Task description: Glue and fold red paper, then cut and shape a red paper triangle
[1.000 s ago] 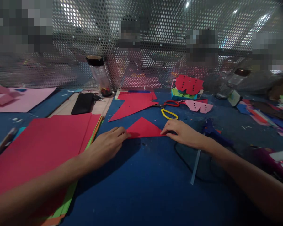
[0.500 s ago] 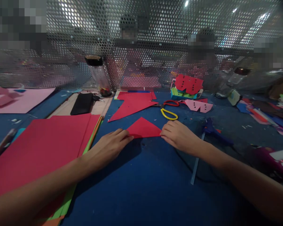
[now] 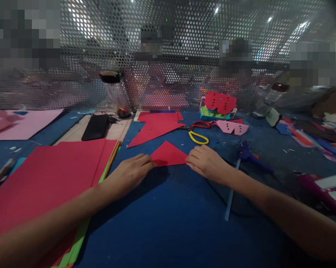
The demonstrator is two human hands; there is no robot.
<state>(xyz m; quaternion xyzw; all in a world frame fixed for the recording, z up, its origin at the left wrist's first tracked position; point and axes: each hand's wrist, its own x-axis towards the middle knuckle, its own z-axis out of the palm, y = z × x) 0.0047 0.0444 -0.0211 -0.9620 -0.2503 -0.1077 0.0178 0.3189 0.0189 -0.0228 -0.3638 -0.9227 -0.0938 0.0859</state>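
A small red paper triangle [image 3: 168, 154] lies on the blue table [image 3: 168, 219] in front of me. My left hand [image 3: 131, 172] rests on its left corner with fingers curled and pressed down. My right hand [image 3: 205, 162] pinches the triangle's right corner, fingers bent together. Both hands touch the paper at its lower edge.
A stack of red and green sheets [image 3: 50, 178] lies at left. Behind the triangle are larger red offcuts [image 3: 154, 126], yellow and red scissors [image 3: 198, 136], a black phone [image 3: 95, 126], a jar [image 3: 114, 93] and punched paper shapes [image 3: 221, 102]. A glue gun [image 3: 249, 158] and paper scraps lie at right. A perforated metal screen stands behind.
My right hand slid left along the triangle's lower edge, covering more of its right corner. The left hand stayed at the left corner. The view shifted slightly.
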